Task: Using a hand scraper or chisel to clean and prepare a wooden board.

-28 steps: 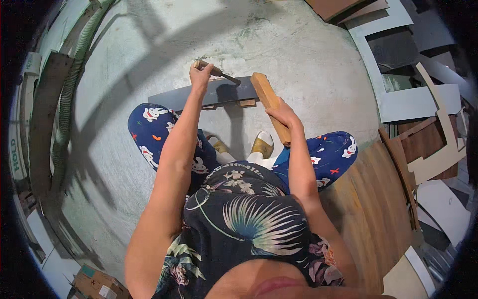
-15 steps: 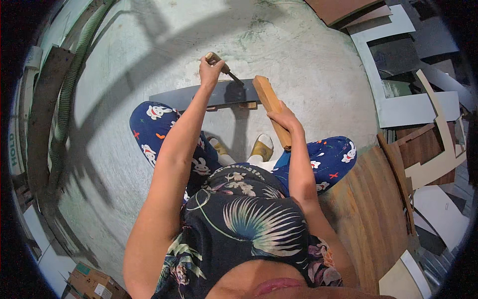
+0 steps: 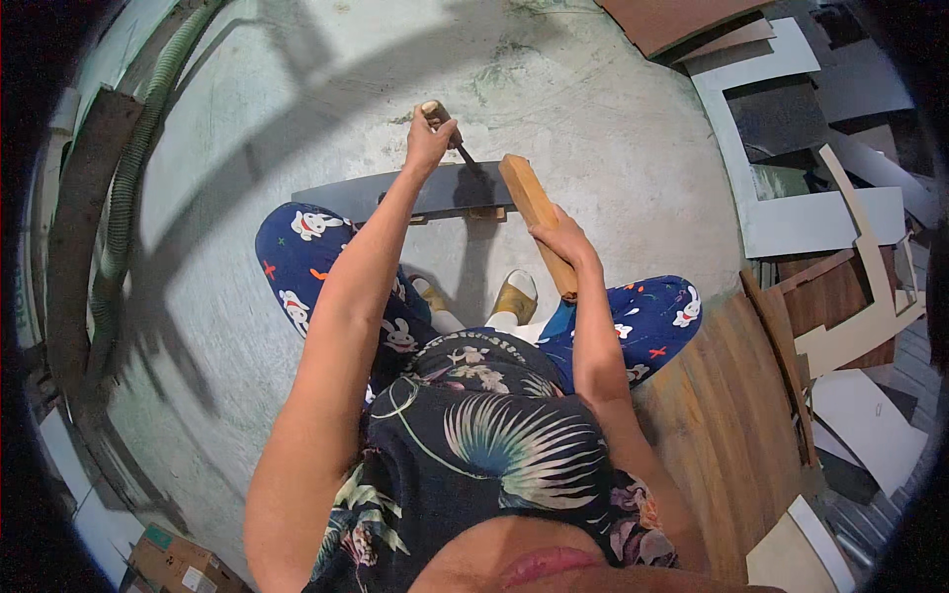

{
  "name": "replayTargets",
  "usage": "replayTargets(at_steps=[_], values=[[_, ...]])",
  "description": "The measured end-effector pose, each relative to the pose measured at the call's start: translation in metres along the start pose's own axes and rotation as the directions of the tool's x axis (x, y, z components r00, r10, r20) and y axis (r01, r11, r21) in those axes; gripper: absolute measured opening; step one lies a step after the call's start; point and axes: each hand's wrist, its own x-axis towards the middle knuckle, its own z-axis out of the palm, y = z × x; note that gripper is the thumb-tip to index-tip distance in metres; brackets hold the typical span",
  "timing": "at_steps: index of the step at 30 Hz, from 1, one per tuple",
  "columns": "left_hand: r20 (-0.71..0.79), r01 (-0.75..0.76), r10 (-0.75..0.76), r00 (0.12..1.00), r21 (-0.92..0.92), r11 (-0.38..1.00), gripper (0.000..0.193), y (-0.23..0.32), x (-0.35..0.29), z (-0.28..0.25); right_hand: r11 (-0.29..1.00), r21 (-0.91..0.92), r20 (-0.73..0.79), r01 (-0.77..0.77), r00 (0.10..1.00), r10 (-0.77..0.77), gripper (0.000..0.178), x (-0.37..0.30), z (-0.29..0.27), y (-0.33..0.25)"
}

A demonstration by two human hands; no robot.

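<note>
the left hand grips the chisel, tip at the dark board beyond the feet, the right hand clasps the block — tools seem readied, but any cut made or remaining is too small to tell.

Shadowed grey floor, ribbed hose left, flat panels piled right

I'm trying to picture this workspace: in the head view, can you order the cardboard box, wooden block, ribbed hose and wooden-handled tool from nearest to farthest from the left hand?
From the left hand:
1. Wooden-handled tool, in its grip.
2. Wooden block, to its right, held by the right hand.
3. Ribbed hose, along the left side.
4. Cardboard box, at lower left.
</note>
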Motion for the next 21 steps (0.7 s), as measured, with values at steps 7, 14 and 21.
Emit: replayTargets(at_steps=[7,14,21], values=[[0.017,0.038,-0.038,0.999,0.01,0.999,0.046,0.017,-0.01,0.001,0.995,-0.071,-0.137,0.073,0.987,-0.083,0.069,-0.014,-0.03,-0.06],[0.002,-0.021,0.021,1.0,0.184,0.983,0.051,0.022,-0.018,0.002,0.919,-0.277,-0.193,0.282,0.92,-0.34,0.078,-0.046,-0.058,-0.18],[-0.038,-0.079,0.085,0.996,0.147,0.986,0.041,0.024,-0.022,0.007,0.832,-0.28,-0.181,0.48,0.824,-0.536,0.082,-0.042,-0.048,-0.23]])
